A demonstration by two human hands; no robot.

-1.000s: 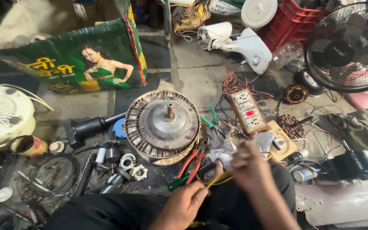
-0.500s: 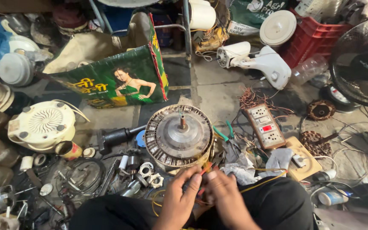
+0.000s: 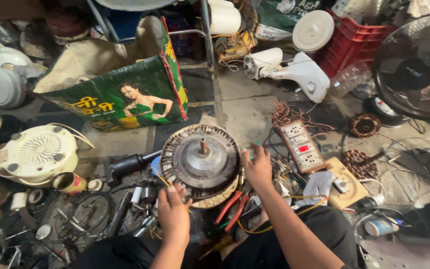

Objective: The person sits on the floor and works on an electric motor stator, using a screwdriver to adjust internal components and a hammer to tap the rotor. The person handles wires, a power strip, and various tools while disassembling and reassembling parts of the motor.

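Observation:
A round ceiling-fan motor (image 3: 202,160) with a metal hub, a central shaft and a ring of windings lies flat on the floor in front of me. My left hand (image 3: 173,211) grips its near left rim. My right hand (image 3: 256,167) holds its right rim, fingers curled over the edge. Red-handled pliers (image 3: 231,207) lie just below the motor, between my arms. Thin yellow wire (image 3: 308,207) trails across my lap to the right.
A white extension board (image 3: 302,146) with sockets lies right of the motor beside copper-wire coils (image 3: 365,125). A green printed bag (image 3: 125,97), a white fan casing (image 3: 38,153), a black cylinder (image 3: 125,166), a red crate (image 3: 362,37) and a black fan guard (image 3: 416,65) surround the spot.
Both hands moved from my lap, where they held the yellow wire, up to the motor's rim. The camera tilted and shifted, bringing more of the left clutter into view.

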